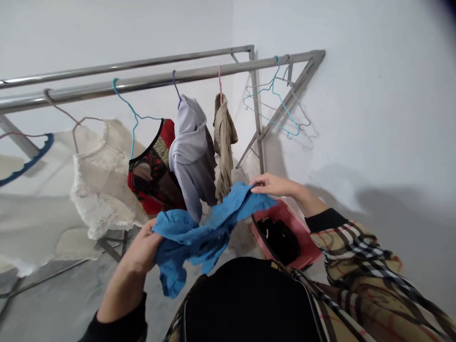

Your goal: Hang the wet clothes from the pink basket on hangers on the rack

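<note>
A blue garment point(206, 232) is stretched between my two hands in front of my body; its exact kind is hard to make out. My left hand point(142, 244) is closed on its left end, the fingers partly hidden by the cloth. At the other end, my right hand point(272, 184) pinches the edge between thumb and fingers. Part of the cloth droops below my left hand. Just beyond it hang a khaki garment point(223, 142) on a pink hanger and a pale lavender hooded garment point(190, 137) on a purple hanger.
A metal drying rack point(149, 81) runs across the view. Red-black point(156, 175) and white lace point(103, 166) garments hang at left. Light-blue point(274, 95) and grey hangers hang bare near the right end, by the wall. A pink basket point(309, 237) with dark contents stands on the floor.
</note>
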Demonstrator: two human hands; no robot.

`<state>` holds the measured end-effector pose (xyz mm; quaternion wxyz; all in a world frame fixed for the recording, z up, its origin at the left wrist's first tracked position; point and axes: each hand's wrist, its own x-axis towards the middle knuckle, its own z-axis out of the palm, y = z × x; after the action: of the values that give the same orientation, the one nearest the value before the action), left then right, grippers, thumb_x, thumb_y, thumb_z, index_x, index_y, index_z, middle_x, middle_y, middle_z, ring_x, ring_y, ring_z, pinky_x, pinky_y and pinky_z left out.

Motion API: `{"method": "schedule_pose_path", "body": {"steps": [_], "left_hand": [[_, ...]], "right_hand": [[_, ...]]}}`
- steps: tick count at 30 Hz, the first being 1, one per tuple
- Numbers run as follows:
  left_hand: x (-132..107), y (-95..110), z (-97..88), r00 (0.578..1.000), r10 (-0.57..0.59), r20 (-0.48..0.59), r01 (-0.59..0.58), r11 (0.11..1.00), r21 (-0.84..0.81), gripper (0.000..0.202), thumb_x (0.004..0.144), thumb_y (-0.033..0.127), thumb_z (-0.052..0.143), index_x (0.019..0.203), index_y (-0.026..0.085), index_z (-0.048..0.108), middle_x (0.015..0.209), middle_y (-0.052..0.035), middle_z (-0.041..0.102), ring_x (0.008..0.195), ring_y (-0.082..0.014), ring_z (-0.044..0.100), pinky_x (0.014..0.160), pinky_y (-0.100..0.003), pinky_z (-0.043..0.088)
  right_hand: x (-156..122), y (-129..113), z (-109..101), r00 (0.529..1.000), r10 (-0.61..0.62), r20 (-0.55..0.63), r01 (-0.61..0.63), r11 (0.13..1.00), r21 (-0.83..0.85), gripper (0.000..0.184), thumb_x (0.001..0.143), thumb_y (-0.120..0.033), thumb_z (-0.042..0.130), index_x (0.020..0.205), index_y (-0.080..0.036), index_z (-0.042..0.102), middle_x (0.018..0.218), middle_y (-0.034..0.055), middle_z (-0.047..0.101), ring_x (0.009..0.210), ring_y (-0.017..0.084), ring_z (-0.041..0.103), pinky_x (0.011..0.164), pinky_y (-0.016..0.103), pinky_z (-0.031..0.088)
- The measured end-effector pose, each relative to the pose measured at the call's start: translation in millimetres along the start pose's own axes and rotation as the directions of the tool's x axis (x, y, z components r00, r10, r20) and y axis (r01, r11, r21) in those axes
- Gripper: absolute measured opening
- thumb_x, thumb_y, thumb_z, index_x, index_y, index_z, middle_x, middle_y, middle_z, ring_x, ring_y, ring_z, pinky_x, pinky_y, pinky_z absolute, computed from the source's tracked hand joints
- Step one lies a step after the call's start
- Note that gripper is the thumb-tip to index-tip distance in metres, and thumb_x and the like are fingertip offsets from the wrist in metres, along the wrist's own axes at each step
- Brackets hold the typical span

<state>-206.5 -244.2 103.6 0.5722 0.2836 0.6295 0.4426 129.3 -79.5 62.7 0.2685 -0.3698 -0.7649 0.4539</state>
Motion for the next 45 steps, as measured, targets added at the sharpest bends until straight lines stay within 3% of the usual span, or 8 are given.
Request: {"method": "schedule_pose_path", "body": {"steps": [2, 6, 8, 14, 21, 32, 38, 45], "left_hand": [[2, -12, 10.4, 1.0, -0.02, 0.002, 0.02, 0.999, -0.027, 0.032, 0.039, 0.032, 0.085, 0.065, 0.02, 0.071, 0.057, -0.0026, 0.07, 0.067, -0.0296, 0.071, 0.052, -0.031, 0.055], [10, -33, 23.9, 0.997, -0.063, 0.035, 0.064, 0.997, -0.041, 0.041, 0.041, 0.035, 0.086, 0.075, 0.017, 0.071, 0.062, -0.0034, 0.071, 0.072, -0.0299, 0.072, 0.063, -0.035, 0.058], [11, -40, 28.1, 0.996, -0.079, 0.05, 0.081, 0.996, -0.04, 0.047, 0.042, 0.036, 0.087, 0.081, 0.017, 0.071, 0.064, -0.0031, 0.071, 0.076, -0.0298, 0.072, 0.067, -0.036, 0.058], [6, -42, 39.8, 0.961, -0.088, 0.262, 0.065, 0.993, 0.096, 0.033, 0.057, 0.036, 0.083, 0.082, 0.018, 0.073, 0.067, -0.0032, 0.072, 0.079, -0.027, 0.07, 0.072, -0.032, 0.055], [12, -49, 43.6, 0.912, -0.075, 0.402, -0.025, 0.971, 0.238, 0.02, 0.07, 0.028, 0.072, 0.086, 0.017, 0.074, 0.074, -0.001, 0.073, 0.081, -0.0226, 0.067, 0.077, -0.029, 0.052], [50, -54, 54.4, 0.959, -0.257, 0.122, 0.274, 0.951, -0.146, 0.024, 0.059, 0.025, 0.067, 0.082, 0.015, 0.067, 0.063, -0.0014, 0.07, 0.06, -0.0215, 0.067, 0.068, -0.035, 0.056], [63, -47, 61.3, 0.935, -0.33, 0.129, 0.354, 0.892, -0.282, 0.017, 0.069, 0.028, 0.067, 0.074, 0.013, 0.065, 0.059, -0.0031, 0.067, 0.051, -0.0172, 0.063, 0.061, -0.032, 0.056], [65, -43, 62.9, 0.977, -0.169, 0.131, 0.195, 0.955, -0.222, 0.026, 0.067, 0.033, 0.074, 0.083, 0.014, 0.065, 0.061, 0.0002, 0.065, 0.053, -0.0154, 0.061, 0.056, -0.029, 0.054]], "right_hand": [[5, 10, -28, 0.96, -0.054, -0.274, 0.026, 0.994, -0.105, 0.021, 0.072, -0.037, 0.07, 0.085, -0.021, 0.074, 0.083, 0.0037, 0.071, 0.078, 0.02, 0.062, 0.077, 0.035, 0.052], [30, 30, -98, 0.513, -0.21, -0.832, -0.233, 0.899, -0.371, 0.036, 0.078, -0.029, 0.064, 0.11, -0.014, 0.068, 0.116, 0.0165, 0.064, 0.111, 0.029, 0.055, 0.104, 0.046, 0.039], [46, 40, -126, 0.458, -0.153, -0.876, -0.404, 0.842, -0.359, 0.05, 0.077, -0.029, 0.066, 0.122, -0.008, 0.062, 0.127, 0.0225, 0.057, 0.122, 0.034, 0.048, 0.108, 0.05, 0.032], [85, 56, -151, 0.565, 0.072, -0.822, -0.316, 0.939, -0.135, 0.039, 0.08, -0.028, 0.057, 0.114, -0.01, 0.062, 0.093, 0.0121, 0.067, 0.087, 0.024, 0.059, 0.087, 0.04, 0.046], [89, 26, -129, 0.577, -0.171, -0.799, 0.037, 0.982, -0.183, 0.033, 0.091, -0.045, 0.043, 0.092, -0.018, 0.062, 0.059, -0.002, 0.049, 0.057, 0.015, 0.049, 0.061, 0.03, 0.043], [-68, 73, 43, 0.49, -0.074, -0.869, 0.049, 0.997, -0.057, 0.027, 0.096, -0.046, 0.044, 0.095, -0.021, 0.056, 0.059, -0.006, 0.046, 0.052, 0.01, 0.045, 0.057, 0.025, 0.042], [-121, 84, 94, 0.748, 0.215, -0.628, 0.069, 0.916, 0.396, 0.028, 0.088, -0.041, 0.062, 0.11, -0.023, 0.06, 0.062, -0.0064, 0.042, 0.049, 0.008, 0.039, 0.047, 0.023, 0.034], [-156, 61, 62, 0.921, 0.214, -0.326, -0.113, 0.947, 0.302, 0.039, 0.09, -0.053, 0.055, 0.088, -0.02, 0.075, 0.045, -0.0035, 0.042, 0.041, 0.01, 0.036, 0.042, 0.025, 0.028]]}}
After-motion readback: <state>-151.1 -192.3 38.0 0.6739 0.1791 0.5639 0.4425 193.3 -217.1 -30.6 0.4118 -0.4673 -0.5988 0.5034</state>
